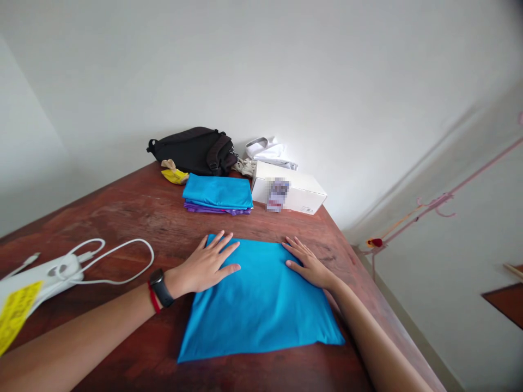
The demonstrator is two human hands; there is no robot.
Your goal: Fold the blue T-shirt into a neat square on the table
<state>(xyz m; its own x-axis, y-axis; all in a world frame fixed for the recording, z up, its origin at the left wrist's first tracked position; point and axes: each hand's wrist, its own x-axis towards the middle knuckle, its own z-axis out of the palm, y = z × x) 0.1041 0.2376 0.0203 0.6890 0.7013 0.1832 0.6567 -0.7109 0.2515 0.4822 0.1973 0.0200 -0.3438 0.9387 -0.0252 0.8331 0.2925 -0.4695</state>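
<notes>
A folded blue cloth (261,305) lies spread on the dark red wooden table in front of me. My left hand (210,264) rests flat on its far left corner, fingers spread. On the far right corner lies my right hand (308,262), also flat with its fingers apart. Neither hand grips anything. Faint wrinkles run across the cloth, and its near right corner sticks out a little. Beyond it sits a stack of folded cloth (218,190), blue on top and purple beneath.
At the back are a black backpack (192,152), a yellow packet (175,175), a white box (294,188) and white fabric (269,148). A white power bank-like block (53,275) with a looped cable (134,280) lies left. The table (134,218) ends at right, near a pink rod (425,212).
</notes>
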